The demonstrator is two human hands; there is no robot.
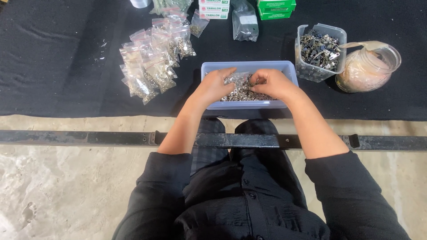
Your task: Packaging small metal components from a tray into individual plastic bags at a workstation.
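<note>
Both hands, left (213,86) and right (271,83), pinch a clear bag (240,80) over the tub (247,66) of eyelets (242,94) — tilt it and they could scatter onto the mat (58,58).

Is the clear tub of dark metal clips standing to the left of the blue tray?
No, the clear tub stands right of the blue tray.

I was looking at a small hardware-packing workshop, set up low on a rough concrete floor (66,191). A black felt mat (58,58) carried rows of filled zip bags of metal fittings (151,62), a blue tray of loose silver eyelets (247,67), a clear tub of metal clips (319,51), and cardboard stock boxes (275,8).
</note>
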